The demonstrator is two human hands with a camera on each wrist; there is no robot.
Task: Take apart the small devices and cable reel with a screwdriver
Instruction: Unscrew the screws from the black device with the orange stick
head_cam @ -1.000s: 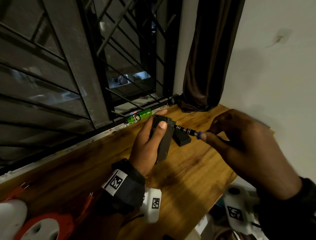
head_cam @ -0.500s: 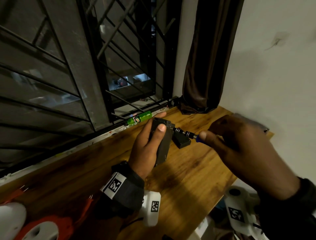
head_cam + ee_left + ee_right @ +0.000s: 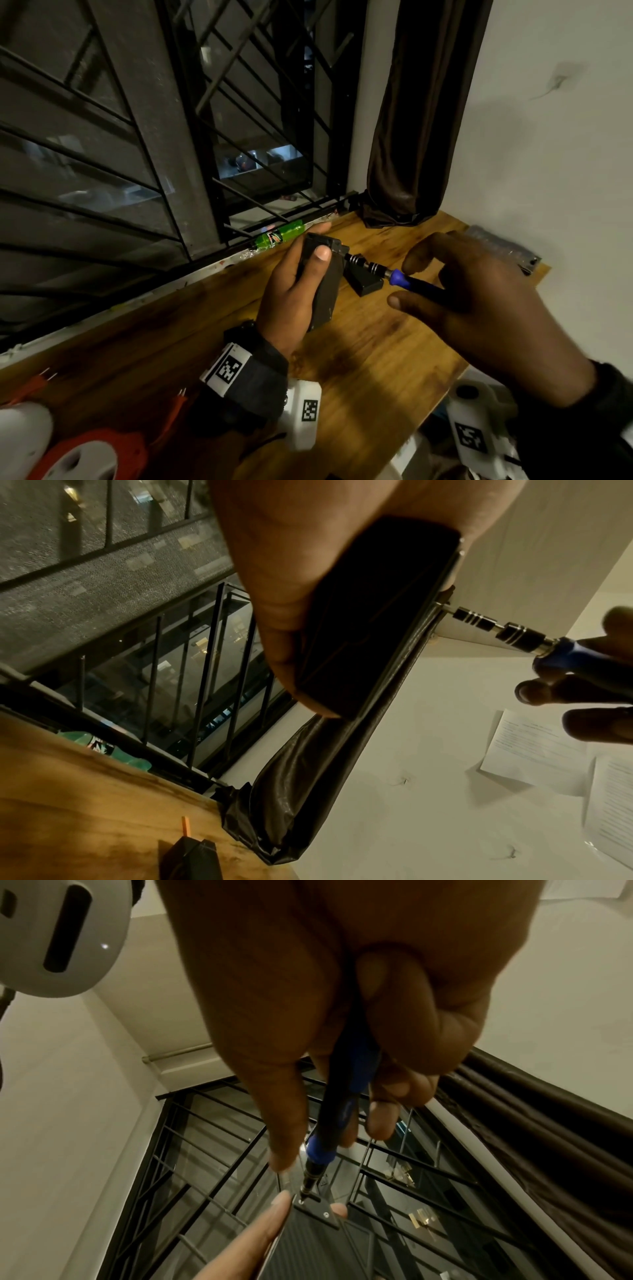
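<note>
Nearest the camera, at the table's front left edge, lies the orange and white cable reel, only partly in view, with orange prongs poking up beside it. Further in, the left hand grips a dark, flat rectangular device, held above the wooden top with the thumb pressed on its upper face and the fingers wrapped behind it. The right hand holds a screwdriver with a blue and black handle, its fingers curled around the handle and the thumb stretched out below. The tool's ringed metal shaft runs to the left, and its tip meets the top corner of the device; the right wrist view shows the tip sitting at a small screw on the end plate. Just beneath the shaft a small black block rests on the table. Beyond it, a green bottle lies on its side along the window sill, close to the barred window. At the back right corner a dark curtain hangs down to the table, next to a pale wall.
</note>
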